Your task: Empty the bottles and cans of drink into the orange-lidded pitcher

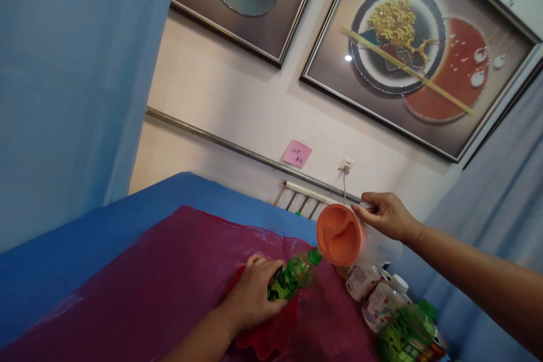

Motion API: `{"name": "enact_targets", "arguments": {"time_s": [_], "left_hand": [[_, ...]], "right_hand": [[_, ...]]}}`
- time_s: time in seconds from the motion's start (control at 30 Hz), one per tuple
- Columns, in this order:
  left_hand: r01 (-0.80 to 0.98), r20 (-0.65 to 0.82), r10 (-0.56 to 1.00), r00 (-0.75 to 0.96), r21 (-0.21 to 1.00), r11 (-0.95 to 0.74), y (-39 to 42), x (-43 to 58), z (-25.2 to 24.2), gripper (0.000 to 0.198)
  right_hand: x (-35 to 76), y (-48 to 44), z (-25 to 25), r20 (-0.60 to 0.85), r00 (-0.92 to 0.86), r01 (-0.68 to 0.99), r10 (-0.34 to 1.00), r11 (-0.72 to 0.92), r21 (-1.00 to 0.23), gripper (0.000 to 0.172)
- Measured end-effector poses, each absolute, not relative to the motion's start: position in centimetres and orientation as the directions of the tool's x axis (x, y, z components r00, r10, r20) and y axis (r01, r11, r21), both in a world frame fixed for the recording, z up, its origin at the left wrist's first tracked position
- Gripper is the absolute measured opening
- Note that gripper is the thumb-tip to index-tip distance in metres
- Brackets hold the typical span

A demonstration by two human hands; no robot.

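My left hand (pixel 252 294) is wrapped round a small clear plastic bottle (pixel 292 277) with a green cap and green label. The bottle is tilted, its capped end pointing up and to the right. Beneath that hand lies a red dish with a wavy rim (pixel 271 336), partly covered by the hand. My right hand (pixel 388 215) grips the handle of a translucent pitcher (pixel 379 249) with an orange lid (pixel 339 235). The pitcher is held above the table on its side, lid facing me and to the left. Its lid and the bottle cap are close but apart.
Several containers stand at the table's right edge: a white-capped bottle (pixel 384 300), a can (pixel 362 281) and a large green-capped bottle (pixel 409 331). A purple-red sheet (pixel 139 288) covers the blue table (pixel 178 189). Blue curtains (pixel 76 79) hang at both sides; framed pictures (pixel 399 51) hang behind.
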State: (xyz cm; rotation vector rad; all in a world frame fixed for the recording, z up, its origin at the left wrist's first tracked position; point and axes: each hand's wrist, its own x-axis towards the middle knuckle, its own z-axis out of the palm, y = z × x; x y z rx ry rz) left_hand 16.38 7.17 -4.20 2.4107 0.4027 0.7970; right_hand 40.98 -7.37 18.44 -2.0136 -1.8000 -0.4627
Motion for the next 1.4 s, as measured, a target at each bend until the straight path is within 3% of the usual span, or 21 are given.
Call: {"name": "enact_targets", "arguments": {"time_s": [1.4], "left_hand": [[0.110,0.444,0.426,0.789,0.579,-0.808,7.16,16.26,-4.10,0.037]], "right_hand": [[40.66,-7.49,18.47,0.495,0.085,0.996,0.865,-0.075,-0.039,0.050]]}}
